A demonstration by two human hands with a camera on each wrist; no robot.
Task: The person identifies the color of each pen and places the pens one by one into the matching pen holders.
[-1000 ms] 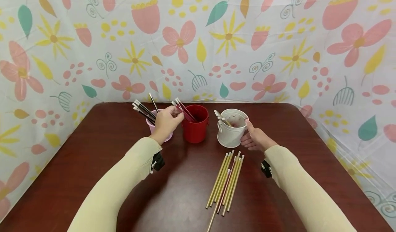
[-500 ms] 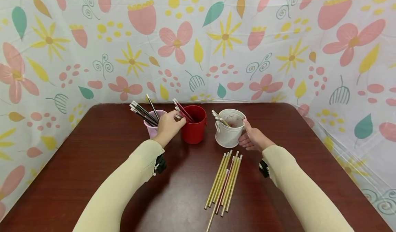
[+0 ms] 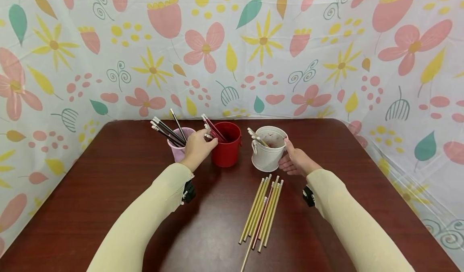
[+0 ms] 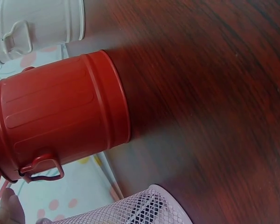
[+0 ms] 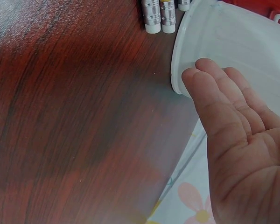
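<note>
My left hand [image 3: 197,147] is at the left rim of a red bucket [image 3: 225,155], thumb near the rim and fingers by the eraser ends of the red pencils [image 3: 214,129] leaning in it. Whether it pinches a pencil or the rim is hidden. Only its fingers [image 4: 11,207] show in the left wrist view, beside the bucket's loop handle. On the right, my right hand [image 3: 300,161] lies along the side of a white bucket [image 3: 266,159], thumb at the rim. Its fingers [image 5: 224,91] are nearly straight in the right wrist view. Several pencils [image 3: 259,140] lean inside this bucket.
A pink mesh cup [image 3: 177,153] with several black pencils [image 3: 167,130] stands left of the red bucket, partly behind my left hand. Several gold pencils [image 3: 251,213] and a red pencil [image 3: 260,219] lie on the dark wooden table [image 3: 203,231]. A flowered cloth [image 3: 232,62] hangs behind.
Over the first half second my left hand lowers slightly toward the red bucket's rim; since then it barely moves. My right hand stays at the white bucket. The head view shifts a little.
</note>
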